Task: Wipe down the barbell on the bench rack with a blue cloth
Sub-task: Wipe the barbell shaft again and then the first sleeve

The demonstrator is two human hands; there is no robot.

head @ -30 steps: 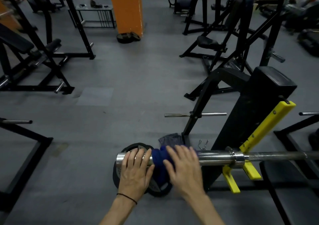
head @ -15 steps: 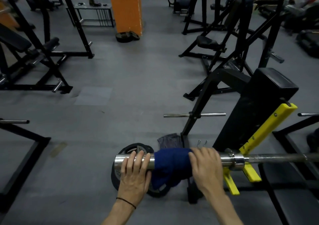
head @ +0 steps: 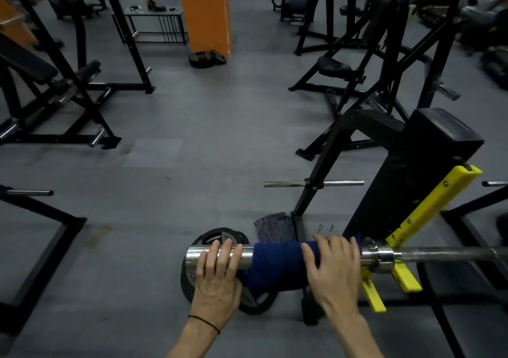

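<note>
At lower centre of the frame, I see the left hand [head: 217, 272] clasping the bare chrome sleeve of the barbell [head: 439, 253]. Right hand [head: 334, 268] is wrapped around the blue cloth [head: 270, 264] on that sleeve. Bar runs rightward across yellow rack hooks [head: 406, 276]; weight plates [head: 220, 238] lie on the floor beneath.

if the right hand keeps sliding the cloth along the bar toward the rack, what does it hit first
Probably the barbell's collar, just beyond the right hand and blue cloth; the yellow rack hook comes after.
</note>
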